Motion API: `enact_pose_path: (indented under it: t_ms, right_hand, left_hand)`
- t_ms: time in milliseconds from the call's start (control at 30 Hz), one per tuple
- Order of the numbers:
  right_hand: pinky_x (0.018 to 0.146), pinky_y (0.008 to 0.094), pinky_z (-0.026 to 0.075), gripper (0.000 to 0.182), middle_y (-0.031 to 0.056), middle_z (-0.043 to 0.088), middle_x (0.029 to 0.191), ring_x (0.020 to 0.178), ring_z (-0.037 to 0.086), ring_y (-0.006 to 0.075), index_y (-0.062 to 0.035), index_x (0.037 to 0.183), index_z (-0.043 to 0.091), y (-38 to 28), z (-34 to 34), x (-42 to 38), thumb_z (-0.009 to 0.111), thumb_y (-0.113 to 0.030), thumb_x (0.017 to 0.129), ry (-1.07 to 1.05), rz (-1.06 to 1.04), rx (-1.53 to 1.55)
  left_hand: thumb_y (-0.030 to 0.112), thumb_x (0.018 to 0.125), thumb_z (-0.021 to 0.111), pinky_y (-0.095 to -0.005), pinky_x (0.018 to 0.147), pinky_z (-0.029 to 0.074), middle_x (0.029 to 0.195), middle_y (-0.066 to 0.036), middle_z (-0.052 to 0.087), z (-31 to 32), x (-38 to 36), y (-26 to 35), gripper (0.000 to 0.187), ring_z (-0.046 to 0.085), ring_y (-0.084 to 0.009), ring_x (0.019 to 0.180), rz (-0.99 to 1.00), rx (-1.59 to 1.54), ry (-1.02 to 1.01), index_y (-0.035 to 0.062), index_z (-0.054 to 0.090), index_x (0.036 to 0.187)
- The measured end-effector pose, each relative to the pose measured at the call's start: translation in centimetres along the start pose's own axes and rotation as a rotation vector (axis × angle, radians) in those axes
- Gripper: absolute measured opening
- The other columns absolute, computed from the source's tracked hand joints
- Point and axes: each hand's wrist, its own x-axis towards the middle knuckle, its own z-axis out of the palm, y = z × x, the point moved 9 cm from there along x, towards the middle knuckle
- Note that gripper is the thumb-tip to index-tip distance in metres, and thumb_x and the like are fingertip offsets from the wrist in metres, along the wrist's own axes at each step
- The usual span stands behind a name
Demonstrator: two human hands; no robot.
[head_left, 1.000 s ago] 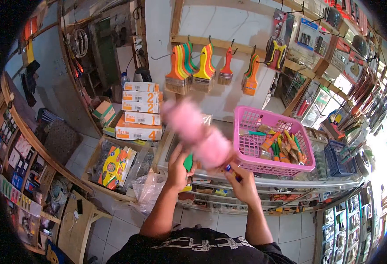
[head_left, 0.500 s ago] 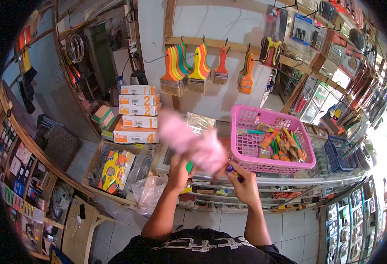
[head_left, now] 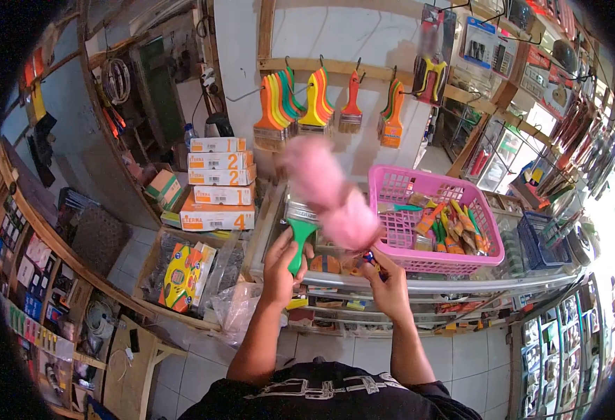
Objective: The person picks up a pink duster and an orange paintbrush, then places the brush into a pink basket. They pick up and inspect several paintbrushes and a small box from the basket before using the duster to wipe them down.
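Observation:
My left hand is closed round the green handle of a paintbrush, its bristle end pointing up and partly behind a pink duster. In my right hand is the handle end of the pink fluffy duster, which is blurred by motion and slants up and left over the brush. Just right of the duster, a pink plastic basket on the glass counter holds several paintbrushes with orange, green and yellow handles.
Stacked white and orange boxes stand left of the hands. Several paintbrushes hang from hooks on the wall. A blue basket is at the right. Plastic wrapping lies at the counter's lower left.
The duster has moved up and to the right, uncovering the green brush's handle and metal band. My left hand still holds the brush, now more upright in view.

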Motion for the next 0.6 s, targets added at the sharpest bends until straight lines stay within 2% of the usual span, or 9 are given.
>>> enact_pose_path:
  t_ms: [100,233,333,367,433,467,500,533,600]
  right_hand:
    - [0.071,0.0264,0.048,0.042,0.0008,0.064,0.087,0.078,0.053,0.0088,0.003,0.138,0.063,-0.9,1.0,-0.5,0.07,-0.011,0.098,-0.188,-0.226,-0.134]
    - [0.07,0.0247,0.046,0.042,-0.0012,0.062,0.086,0.078,0.051,0.0067,0.0071,0.137,0.061,0.8,0.8,-0.6,0.069,-0.012,0.1,-0.061,0.026,0.003]
    - [0.081,0.0307,0.052,0.042,0.0143,0.074,0.096,0.086,0.06,0.0112,0.0043,0.132,0.065,-0.9,1.3,-0.7,0.072,-0.018,0.098,-0.255,-0.039,-0.099]
    - [0.081,0.0309,0.052,0.042,0.0149,0.074,0.096,0.086,0.06,0.0115,0.0044,0.132,0.065,-0.7,1.0,-0.5,0.072,-0.018,0.097,-0.183,-0.013,-0.075]
    - [0.081,0.0312,0.052,0.041,0.0161,0.074,0.095,0.085,0.06,0.012,0.0046,0.132,0.065,-0.1,0.7,-0.4,0.072,-0.017,0.097,-0.039,0.037,-0.026]
    - [0.079,0.03,0.051,0.042,0.0113,0.071,0.093,0.083,0.058,0.0108,0.0064,0.132,0.064,-0.5,1.1,-0.4,0.072,-0.016,0.097,-0.092,-0.002,-0.033]
    - [0.076,0.0288,0.05,0.042,0.0066,0.068,0.091,0.082,0.056,0.0096,0.0082,0.132,0.063,-0.9,1.3,-0.5,0.072,-0.015,0.098,-0.144,-0.041,-0.04]
    - [0.074,0.0275,0.049,0.043,0.0019,0.065,0.089,0.08,0.054,0.0084,0.01,0.132,0.063,-1.3,1.7,-0.5,0.073,-0.014,0.098,-0.196,-0.083,-0.046]
    - [0.073,0.0266,0.049,0.042,0.0005,0.065,0.089,0.08,0.055,0.0081,0.0089,0.133,0.063,-1.2,1.5,-0.5,0.072,-0.013,0.098,-0.13,-0.081,-0.034]
  left_hand:
    - [0.03,0.108,0.049,-0.0207,0.041,0.028,0.091,-0.006,0.063,-1.2,0.1,-0.6,0.043,0.043,-0.0066,0.051,-0.004,-0.033,0.076,0.0038,0.054,0.142]
    - [0.031,0.108,0.048,-0.0211,0.041,0.029,0.093,-0.003,0.064,-0.4,-0.1,0.1,0.037,0.045,-0.0071,0.052,0.023,-0.025,-0.006,0.0061,0.058,0.134]
    - [0.033,0.11,0.047,-0.021,0.042,0.031,0.092,-0.003,0.063,-3.1,-0.3,-2.4,0.04,0.046,-0.0066,0.055,-0.056,-0.026,0.214,0.0054,0.056,0.138]
    - [0.032,0.11,0.047,-0.0209,0.044,0.031,0.092,-0.003,0.062,-4.0,-0.4,-3.1,0.039,0.047,-0.0067,0.058,-0.068,-0.015,0.261,0.0069,0.057,0.138]
    - [0.029,0.108,0.048,-0.0211,0.044,0.032,0.093,-0.002,0.061,-1.4,-0.3,-0.4,0.035,0.047,-0.0082,0.057,-0.025,-0.01,0.053,0.0108,0.058,0.136]
    - [0.027,0.107,0.049,-0.0213,0.045,0.032,0.094,-0.001,0.061,-0.2,-0.4,0.6,0.033,0.047,-0.009,0.057,-0.005,-0.008,-0.051,0.0127,0.058,0.135]
    - [0.028,0.107,0.05,-0.0216,0.045,0.031,0.095,-0.002,0.063,-0.3,-0.5,0.5,0.032,0.047,-0.0089,0.056,0.002,-0.053,-0.025,0.0119,0.059,0.134]
    - [0.029,0.107,0.05,-0.0218,0.045,0.031,0.096,-0.003,0.063,-1.5,-0.5,-0.4,0.035,0.047,-0.0087,0.056,-0.02,-0.044,0.076,0.0103,0.057,0.136]
    - [0.031,0.108,0.05,-0.0223,0.045,0.03,0.096,-0.004,0.063,-4.0,-0.7,-2.1,0.042,0.046,-0.0082,0.057,-0.063,-0.022,0.277,0.0069,0.053,0.142]
